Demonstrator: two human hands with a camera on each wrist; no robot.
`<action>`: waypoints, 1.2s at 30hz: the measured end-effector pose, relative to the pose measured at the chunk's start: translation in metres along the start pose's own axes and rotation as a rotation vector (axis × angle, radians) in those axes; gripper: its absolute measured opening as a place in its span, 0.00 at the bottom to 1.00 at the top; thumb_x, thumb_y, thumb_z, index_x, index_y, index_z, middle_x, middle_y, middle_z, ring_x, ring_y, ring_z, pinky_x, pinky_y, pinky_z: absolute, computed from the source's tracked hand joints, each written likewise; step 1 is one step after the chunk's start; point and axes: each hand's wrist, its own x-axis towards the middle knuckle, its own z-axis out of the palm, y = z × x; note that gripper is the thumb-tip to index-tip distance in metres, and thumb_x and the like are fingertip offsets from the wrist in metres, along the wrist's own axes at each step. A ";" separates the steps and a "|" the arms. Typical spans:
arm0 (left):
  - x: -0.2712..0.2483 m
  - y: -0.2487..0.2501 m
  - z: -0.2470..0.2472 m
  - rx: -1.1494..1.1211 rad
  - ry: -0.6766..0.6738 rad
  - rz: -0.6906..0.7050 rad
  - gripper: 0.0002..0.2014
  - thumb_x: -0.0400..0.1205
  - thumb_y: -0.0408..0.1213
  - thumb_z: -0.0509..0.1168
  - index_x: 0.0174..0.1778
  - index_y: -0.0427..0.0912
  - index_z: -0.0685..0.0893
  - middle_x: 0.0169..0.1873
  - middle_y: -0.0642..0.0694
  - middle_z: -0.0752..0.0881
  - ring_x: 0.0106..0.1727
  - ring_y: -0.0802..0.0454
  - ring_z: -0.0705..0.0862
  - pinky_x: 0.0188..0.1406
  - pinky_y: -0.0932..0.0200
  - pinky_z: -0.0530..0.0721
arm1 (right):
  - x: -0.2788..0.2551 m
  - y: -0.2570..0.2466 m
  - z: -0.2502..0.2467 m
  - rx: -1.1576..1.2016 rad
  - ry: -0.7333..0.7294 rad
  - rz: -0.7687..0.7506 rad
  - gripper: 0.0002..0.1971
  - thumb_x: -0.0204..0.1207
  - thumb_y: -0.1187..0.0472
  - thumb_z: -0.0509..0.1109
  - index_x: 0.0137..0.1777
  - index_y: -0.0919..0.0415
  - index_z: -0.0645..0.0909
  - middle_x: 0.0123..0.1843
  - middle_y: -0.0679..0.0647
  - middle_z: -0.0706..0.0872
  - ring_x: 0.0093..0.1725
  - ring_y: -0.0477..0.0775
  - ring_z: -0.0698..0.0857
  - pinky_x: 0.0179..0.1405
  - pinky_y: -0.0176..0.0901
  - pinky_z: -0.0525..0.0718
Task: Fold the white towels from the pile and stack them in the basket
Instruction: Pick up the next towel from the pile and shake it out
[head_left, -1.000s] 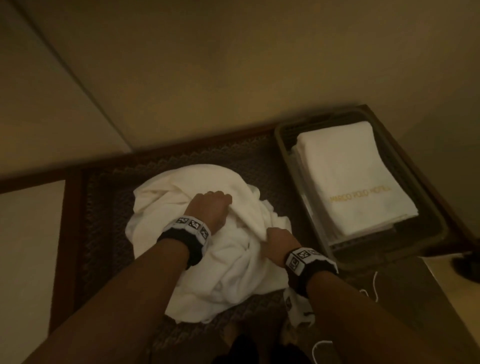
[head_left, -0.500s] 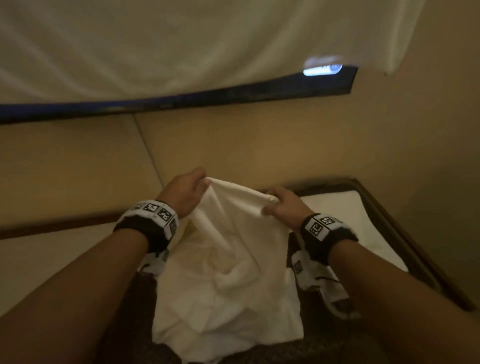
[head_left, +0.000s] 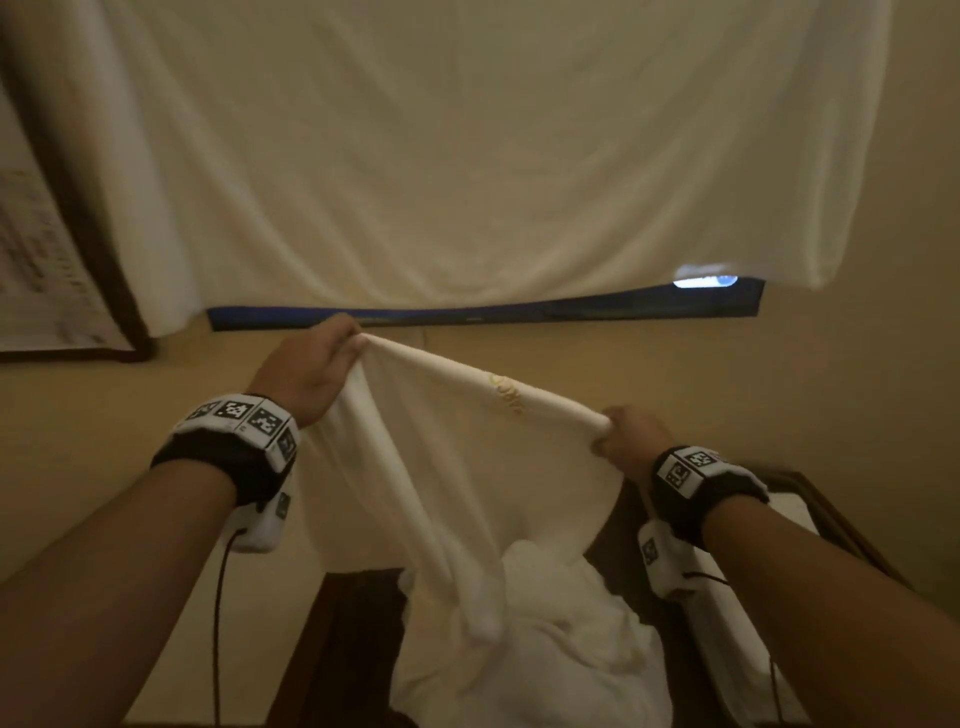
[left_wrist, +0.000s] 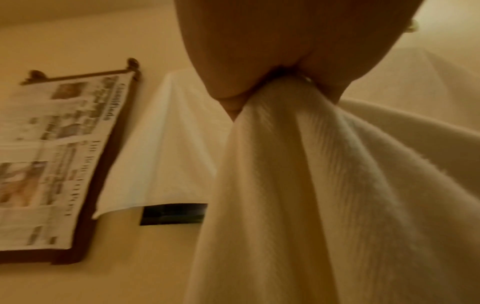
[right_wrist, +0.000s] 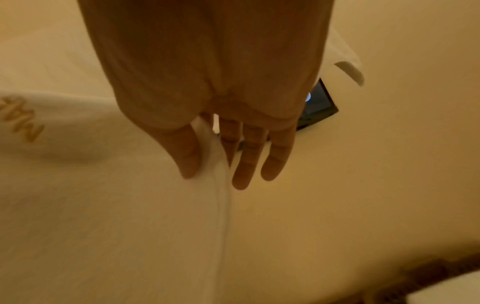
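Observation:
A white towel (head_left: 467, 467) with gold lettering hangs stretched between my two raised hands. My left hand (head_left: 348, 343) grips one bunched top corner; the left wrist view shows the fingers (left_wrist: 228, 90) pinching the gathered towel (left_wrist: 311, 185). Lower and to the right, my right hand (head_left: 605, 431) holds the other end. In the right wrist view, the thumb (right_wrist: 187, 156) and forefinger pinch the towel (right_wrist: 103, 205) at its edge, the other fingers straight. The towel's lower part trails down onto the crumpled white pile (head_left: 545, 649). The basket (head_left: 836, 525) sits at lower right, mostly hidden by my right arm.
The pile lies on a dark wooden table (head_left: 353, 649) against a beige wall. A large white cloth (head_left: 467, 156) drapes over a dark screen (head_left: 519, 314) on the wall ahead. A newspaper rack (left_wrist: 52, 154) hangs on the wall at left.
Both hands have lifted a towel off the pile and moved apart, stretching its top edge. The head view has tilted up toward the wall.

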 end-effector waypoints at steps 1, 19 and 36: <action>-0.004 -0.007 -0.011 -0.018 -0.006 -0.033 0.10 0.88 0.46 0.57 0.48 0.44 0.78 0.41 0.43 0.83 0.43 0.40 0.81 0.44 0.46 0.78 | 0.001 -0.011 -0.005 0.032 0.065 -0.029 0.10 0.76 0.62 0.71 0.57 0.58 0.84 0.51 0.58 0.88 0.53 0.62 0.87 0.52 0.53 0.85; -0.046 -0.105 -0.107 -0.461 -0.348 -0.078 0.23 0.81 0.51 0.70 0.72 0.58 0.77 0.65 0.54 0.82 0.64 0.54 0.80 0.61 0.51 0.79 | -0.054 -0.336 0.019 -0.131 0.232 -0.739 0.11 0.84 0.61 0.62 0.55 0.50 0.86 0.47 0.51 0.86 0.46 0.53 0.83 0.42 0.42 0.77; -0.022 -0.129 -0.141 0.053 -0.264 0.321 0.12 0.85 0.40 0.65 0.36 0.43 0.87 0.30 0.46 0.84 0.34 0.49 0.82 0.38 0.57 0.77 | -0.053 -0.299 0.042 -0.126 0.247 -0.248 0.09 0.81 0.57 0.68 0.39 0.54 0.84 0.39 0.54 0.85 0.39 0.54 0.83 0.35 0.42 0.79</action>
